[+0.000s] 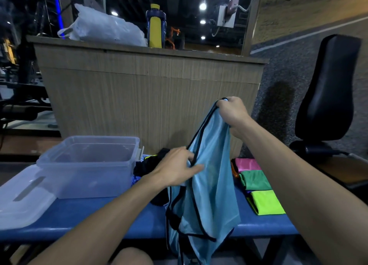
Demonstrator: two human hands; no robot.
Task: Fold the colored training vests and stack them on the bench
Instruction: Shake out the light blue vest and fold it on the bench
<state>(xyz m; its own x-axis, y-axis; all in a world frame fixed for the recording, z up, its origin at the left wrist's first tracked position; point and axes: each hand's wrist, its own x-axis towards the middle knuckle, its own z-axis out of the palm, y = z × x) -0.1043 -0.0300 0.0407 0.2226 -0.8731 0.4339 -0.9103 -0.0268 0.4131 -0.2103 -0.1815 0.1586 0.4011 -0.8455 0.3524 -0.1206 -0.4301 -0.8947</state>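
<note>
The right hand (232, 111) is raised over the tabletop (103, 215), fingers curled tight around the top of a blue vest (207, 185) at its black-trimmed strap. The vest hangs down from that grip, its lower part draped over the near edge of the tabletop. Lower and to the left, the left hand (177, 167) meets the vest's left edge, thumb and fingers pinching the black trim. Just behind the left hand lies a dark heap of clothes (153, 161). Right of the vest, folded vests lie in an overlapping row: pink (248, 164) farthest, green (254, 180) in the middle, yellow-green (266, 202) nearest. Left of the heap stands a clear bin (87, 165), with its lid (22, 197) lying flat at the far left.
</note>
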